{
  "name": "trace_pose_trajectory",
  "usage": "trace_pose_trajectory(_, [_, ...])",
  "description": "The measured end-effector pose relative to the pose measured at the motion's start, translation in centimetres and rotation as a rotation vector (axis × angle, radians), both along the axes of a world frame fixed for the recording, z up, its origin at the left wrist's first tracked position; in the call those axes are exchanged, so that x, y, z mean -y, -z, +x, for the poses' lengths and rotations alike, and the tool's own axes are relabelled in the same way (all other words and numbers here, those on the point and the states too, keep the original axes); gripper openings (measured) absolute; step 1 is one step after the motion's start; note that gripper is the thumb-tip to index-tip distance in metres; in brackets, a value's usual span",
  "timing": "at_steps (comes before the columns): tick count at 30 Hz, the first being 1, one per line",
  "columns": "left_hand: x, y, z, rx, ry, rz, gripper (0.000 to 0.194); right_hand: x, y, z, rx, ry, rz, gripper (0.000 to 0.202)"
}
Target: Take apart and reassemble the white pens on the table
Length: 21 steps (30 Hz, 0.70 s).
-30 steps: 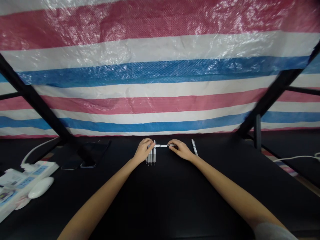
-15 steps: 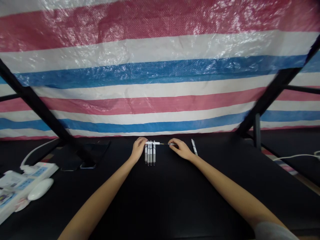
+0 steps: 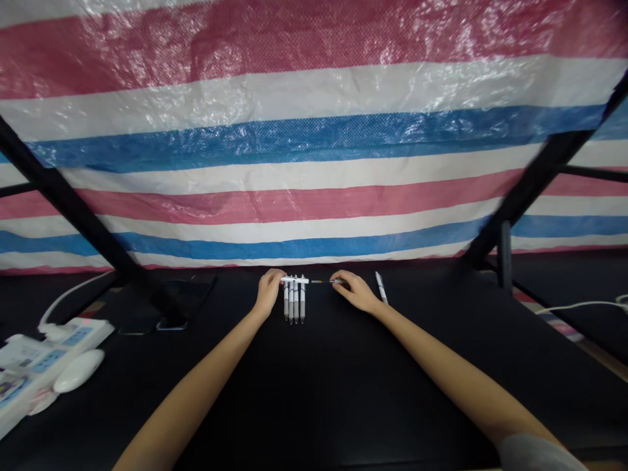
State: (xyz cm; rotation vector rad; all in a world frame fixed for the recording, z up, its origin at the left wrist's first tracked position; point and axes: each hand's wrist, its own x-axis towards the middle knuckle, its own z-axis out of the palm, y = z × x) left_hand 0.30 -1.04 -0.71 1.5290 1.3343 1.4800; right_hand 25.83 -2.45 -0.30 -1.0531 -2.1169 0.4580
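Note:
My left hand (image 3: 269,289) pinches the end of a white pen barrel (image 3: 297,280), which lies crosswise over the upper ends of several pens. Those white pens with grey grips (image 3: 293,307) stand side by side in a row on the black table. To the right, my right hand (image 3: 354,291) is closed on the grey front part of a pen, partly hidden by the fingers. A thin refill (image 3: 321,282) sticks out of it toward the barrel, with a small gap between them. One more white pen (image 3: 381,288) rests just right of my right hand.
At left are a white power strip (image 3: 59,353) with plugs and a white rounded device (image 3: 79,371). Dark flat devices (image 3: 171,324) lie near the left black frame post (image 3: 112,248). A striped plastic sheet (image 3: 314,176) hangs behind the black table (image 3: 324,392).
My left hand has drawn the barrel slightly to the left, and the refill's end now shows free of it. My right hand has hardly moved.

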Motion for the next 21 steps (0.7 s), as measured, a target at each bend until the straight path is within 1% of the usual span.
trace_pose_trajectory(13, [-0.04,0.15,-0.03,0.042,0.025,0.002,0.019,0.18,-0.25,-0.11,0.008,-0.005,-0.004,0.015])
trace_pose_trajectory(21, [0.09,-0.10,0.11,0.004,0.030,-0.010,0.020,0.01,-0.01,-0.06,0.043,-0.009,0.005,0.015])
